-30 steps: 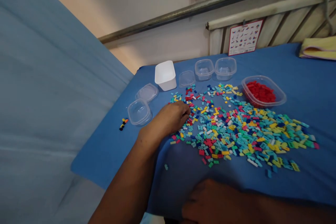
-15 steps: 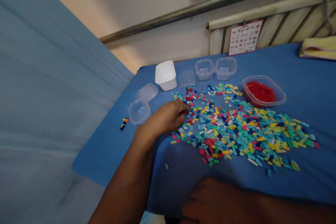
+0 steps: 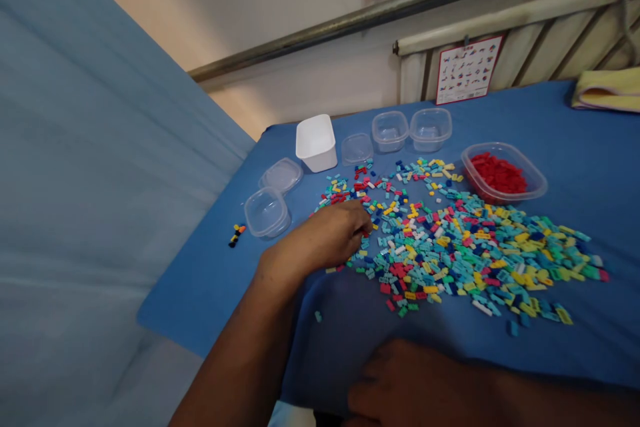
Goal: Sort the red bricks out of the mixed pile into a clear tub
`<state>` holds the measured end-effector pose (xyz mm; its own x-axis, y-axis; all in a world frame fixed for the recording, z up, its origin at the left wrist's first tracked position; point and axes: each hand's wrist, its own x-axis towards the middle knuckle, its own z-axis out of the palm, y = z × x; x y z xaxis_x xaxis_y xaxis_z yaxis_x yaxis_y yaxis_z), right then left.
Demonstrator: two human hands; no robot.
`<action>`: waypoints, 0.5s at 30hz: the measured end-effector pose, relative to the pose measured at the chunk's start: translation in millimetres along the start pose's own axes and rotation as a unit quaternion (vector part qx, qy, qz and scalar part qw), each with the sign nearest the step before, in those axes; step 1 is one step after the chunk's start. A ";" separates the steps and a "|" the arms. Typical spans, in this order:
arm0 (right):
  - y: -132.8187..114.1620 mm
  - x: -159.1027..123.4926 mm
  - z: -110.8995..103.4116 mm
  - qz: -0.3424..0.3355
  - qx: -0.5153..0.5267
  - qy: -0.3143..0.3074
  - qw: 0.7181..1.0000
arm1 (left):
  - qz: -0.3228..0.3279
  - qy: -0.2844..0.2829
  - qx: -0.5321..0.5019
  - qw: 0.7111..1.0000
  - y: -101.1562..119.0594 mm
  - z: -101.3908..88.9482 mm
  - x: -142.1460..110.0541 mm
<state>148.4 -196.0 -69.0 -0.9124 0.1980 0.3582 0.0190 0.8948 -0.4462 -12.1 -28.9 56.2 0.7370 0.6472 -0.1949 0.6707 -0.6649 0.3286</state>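
My left hand (image 3: 340, 232) is at the left part of a wide spread of small colourful toy building bricks (image 3: 450, 253). Its fingers point down and are pinched together among the bricks. A bit of red shows by the fingertips, but what they grip is mostly hidden. Close to the table's near edge lies my right hand (image 3: 405, 380), in shadow, its fingers curled in. Whatever it may hold is out of sight. A clear plastic tub of red bricks (image 3: 500, 173) stands at the right behind the spread.
Two clear tubs (image 3: 390, 131) (image 3: 431, 129), a white bin (image 3: 317, 143) and a clear lid (image 3: 357, 149) line the back. Another clear tub (image 3: 267, 213) and lid (image 3: 281, 175) sit at the left, by a few black and orange pieces (image 3: 237, 235). A yellow cloth (image 3: 607, 90) lies far right.
My left hand has shifted a little right and nearer to me, uncovering red bricks behind it. The right hand stays in place.
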 end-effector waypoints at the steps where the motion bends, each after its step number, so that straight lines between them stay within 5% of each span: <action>1: -0.3 0.6 -0.1 0.000 -0.003 0.000 1.000 | -0.002 -0.003 0.005 1.000 1.1 -0.7 -0.2; 15: -1.5 -0.5 3.1 0.002 -0.025 0.007 1.000 | -0.069 -0.047 0.021 0.996 17.6 -7.9 -3.4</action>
<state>147.5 -198.6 -71.1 -0.9068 0.2064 0.3675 0.0430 0.9127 -0.4064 -3.5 -39.8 69.9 0.6406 0.6968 -0.3226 0.7678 -0.5879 0.2547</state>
